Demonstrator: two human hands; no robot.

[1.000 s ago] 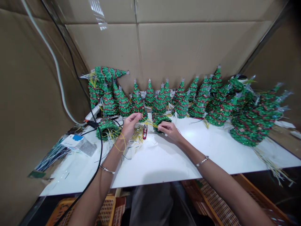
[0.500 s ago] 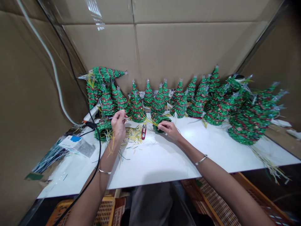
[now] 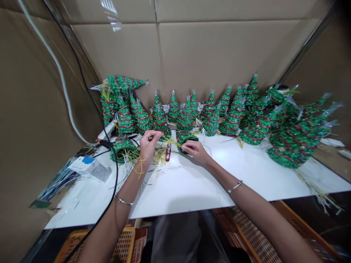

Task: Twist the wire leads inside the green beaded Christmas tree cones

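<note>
1. Below the surface (image 3: 189, 193), at least 2 orange baskets (image 3: 126, 243) are sitting, flanking the lap.
2. Silver bracelets (image 3: 235, 186): 2 counted; 1 is circling each wrist.
3. Right hand (image 3: 196, 150): fingers are pinching a bundle of yellow wires (image 3: 173, 141).
4. Left hand (image 3: 148, 146): thumb and fingertips are meeting at the bundle's other end; cannot tell whether a strand is caught.
5. Key relation: the wires are lying between the 2 hands, long axis running left to right, loose ends pointing at the left hand; the right hand is the nearer, touching them. Strands are too fine to count.
6. Red snips (image 3: 168, 152): 1, resting between the hands, just in front of the wires; clippings (image 3: 158, 157) are littering the surface beside them.
7. Trees lying down: 3 made out. The centre tree (image 3: 181, 138) is resting just behind the right hand, open base facing the person, tip hidden; the left tree (image 3: 116, 146) is also showing its base; 1 upper tree (image 3: 124, 84) is lying across others.
8. Upright trees (image 3: 174, 109): at least 10; the right-hand ones are overlapping, preventing a full count.
9. Cardboard wall (image 3: 219, 54) is closing off the back.
</note>
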